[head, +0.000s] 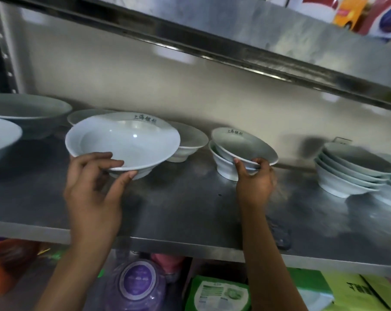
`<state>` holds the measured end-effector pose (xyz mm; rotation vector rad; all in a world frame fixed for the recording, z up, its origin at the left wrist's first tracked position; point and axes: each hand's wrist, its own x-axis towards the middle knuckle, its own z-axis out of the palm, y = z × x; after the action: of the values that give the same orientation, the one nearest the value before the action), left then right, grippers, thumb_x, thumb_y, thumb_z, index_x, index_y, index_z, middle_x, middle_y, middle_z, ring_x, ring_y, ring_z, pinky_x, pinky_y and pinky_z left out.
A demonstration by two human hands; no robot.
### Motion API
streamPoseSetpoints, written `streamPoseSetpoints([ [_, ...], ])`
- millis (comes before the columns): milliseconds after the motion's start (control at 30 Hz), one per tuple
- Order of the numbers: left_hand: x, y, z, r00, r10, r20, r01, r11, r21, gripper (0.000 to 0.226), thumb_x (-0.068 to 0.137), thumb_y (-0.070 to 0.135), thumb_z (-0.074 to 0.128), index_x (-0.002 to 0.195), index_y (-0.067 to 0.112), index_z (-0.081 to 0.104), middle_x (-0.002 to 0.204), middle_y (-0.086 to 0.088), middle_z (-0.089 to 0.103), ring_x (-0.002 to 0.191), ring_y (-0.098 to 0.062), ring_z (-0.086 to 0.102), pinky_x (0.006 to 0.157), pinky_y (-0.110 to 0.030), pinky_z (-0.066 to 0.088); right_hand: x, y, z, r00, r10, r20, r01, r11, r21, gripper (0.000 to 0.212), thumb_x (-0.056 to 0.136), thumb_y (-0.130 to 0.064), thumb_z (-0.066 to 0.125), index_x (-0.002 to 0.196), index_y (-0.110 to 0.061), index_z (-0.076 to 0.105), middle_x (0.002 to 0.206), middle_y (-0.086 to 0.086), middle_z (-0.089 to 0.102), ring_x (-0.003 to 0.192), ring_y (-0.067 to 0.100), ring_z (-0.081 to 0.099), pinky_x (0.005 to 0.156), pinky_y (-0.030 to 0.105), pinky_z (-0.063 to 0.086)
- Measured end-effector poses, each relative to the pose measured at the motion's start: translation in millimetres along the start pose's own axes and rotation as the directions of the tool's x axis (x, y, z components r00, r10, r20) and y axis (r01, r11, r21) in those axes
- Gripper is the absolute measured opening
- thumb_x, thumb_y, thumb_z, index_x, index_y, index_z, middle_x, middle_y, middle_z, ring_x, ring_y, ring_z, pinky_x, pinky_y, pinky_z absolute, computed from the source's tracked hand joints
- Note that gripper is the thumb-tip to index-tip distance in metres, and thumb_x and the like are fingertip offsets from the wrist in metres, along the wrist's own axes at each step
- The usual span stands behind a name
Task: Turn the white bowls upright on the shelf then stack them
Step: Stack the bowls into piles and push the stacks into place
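My left hand [93,182] grips the near rim of a wide white bowl [127,142], upright and lifted a little above the steel shelf [190,212]. My right hand [255,178] pinches the rim of a smaller white bowl [246,144], which sits tilted inside another upright bowl [223,167]. Both held bowls carry dark printed characters on the far inner rim. Behind the left bowl stand two more upright white bowls [190,140], partly hidden.
A stack of several white bowls [351,173] stands at the right. Large bowls [26,113] sit at the far left. An upper shelf edge [235,57] runs overhead. Below the shelf lie a purple lid [138,281] and green packages [221,295].
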<state>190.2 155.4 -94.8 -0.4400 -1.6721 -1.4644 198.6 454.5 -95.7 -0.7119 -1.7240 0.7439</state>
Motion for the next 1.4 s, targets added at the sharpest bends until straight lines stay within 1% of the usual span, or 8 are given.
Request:
streamPoseSetpoints([
  [133,1.2,11.6,23.7,0.999,0.009,0.049,-0.003,0.992,-0.123,0.020,0.074,0.010,0.077,0.091,0.009,0.066,0.107,-0.002,0.055,0.106,-0.017,0.057,0.091,-0.032,0.050,0.3,1.8,0.3,0.999,0.006,0.045,-0.008,0.999,0.050,0.042,0.080,-0.042,0.072,0.112,-0.017,0.062,0.120,0.012,0.057,0.116,0.029,0.050,0.098,0.035,0.041],
  [367,16.4,42.8,81.9,0.992,0.049,0.119,-0.018,0.969,-0.248,0.021,0.073,0.002,0.078,0.087,0.010,0.064,0.103,-0.008,0.056,0.098,0.005,0.054,0.080,-0.009,0.042,-5.2,3.7,1.2,0.996,-0.016,0.090,0.011,0.998,0.059,0.039,0.089,-0.019,0.062,0.128,-0.016,0.057,0.137,0.017,0.048,0.129,0.032,0.042,0.105,0.035,0.036],
  [533,30.3,59.0,133.0,0.990,0.015,0.137,0.031,0.945,-0.325,0.021,0.077,0.006,0.078,0.089,0.013,0.062,0.102,-0.016,0.060,0.097,0.003,0.054,0.085,-0.008,0.037,-7.3,2.4,-1.7,0.981,0.075,0.179,-0.092,0.992,0.085,0.062,0.086,-0.008,0.059,0.144,-0.018,0.039,0.153,0.010,0.033,0.140,0.026,0.032,0.111,0.035,0.032],
  [634,43.2,67.9,163.2,0.990,0.012,0.142,0.043,0.925,-0.377,0.024,0.078,0.010,0.077,0.089,0.020,0.059,0.102,-0.006,0.060,0.098,0.005,0.054,0.088,-0.008,0.037,-11.5,1.6,-3.1,0.982,0.063,0.177,-0.082,0.991,0.102,0.068,0.082,-0.004,0.059,0.145,-0.014,0.035,0.152,0.009,0.035,0.140,0.025,0.034,0.112,0.032,0.029],
  [734,52.7,74.1,189.7,0.973,0.055,0.225,0.039,0.918,-0.394,0.024,0.076,0.006,0.078,0.091,0.014,0.061,0.103,0.001,0.057,0.097,0.015,0.051,0.079,-0.006,0.041,-12.8,-0.1,-5.0,0.978,0.116,0.176,-0.140,0.982,0.128,0.070,0.081,-0.003,0.059,0.145,-0.014,0.032,0.150,0.008,0.038,0.138,0.024,0.036,0.111,0.029,0.030],
  [934,49.6,53.0,233.4,0.959,0.083,0.271,0.009,0.947,-0.320,0.021,0.076,0.017,0.080,0.088,0.012,0.064,0.108,-0.008,0.060,0.098,-0.006,0.053,0.087,-0.009,0.038,-10.2,-3.8,-7.4,0.979,0.132,0.155,-0.157,0.975,0.159,0.071,0.076,0.003,0.057,0.143,-0.007,0.035,0.144,0.011,0.042,0.134,0.025,0.038,0.104,0.020,0.026],
  [1200,35.7,37.1,247.1,0.928,0.014,0.372,0.098,0.955,-0.282,0.018,0.075,0.010,0.080,0.087,0.006,0.067,0.109,-0.007,0.062,0.101,-0.010,0.054,0.086,-0.004,0.033,-7.7,-6.9,-8.8,0.992,0.104,0.075,-0.117,0.971,0.209,0.071,0.071,0.009,0.054,0.139,-0.003,0.039,0.137,0.011,0.046,0.129,0.022,0.040,0.099,0.000,0.019],
  [1400,30.1,36.3,248.6,0.871,0.002,0.491,0.142,0.956,-0.255,0.020,0.073,0.014,0.082,0.083,0.015,0.064,0.113,0.007,0.060,0.105,-0.006,0.054,0.089,-0.011,0.038,-6.4,-7.5,-10.3,0.995,0.091,0.034,-0.096,0.980,0.177,0.070,0.068,0.005,0.054,0.136,-0.007,0.040,0.134,0.010,0.048,0.127,0.025,0.043,0.108,0.039,0.039],
])
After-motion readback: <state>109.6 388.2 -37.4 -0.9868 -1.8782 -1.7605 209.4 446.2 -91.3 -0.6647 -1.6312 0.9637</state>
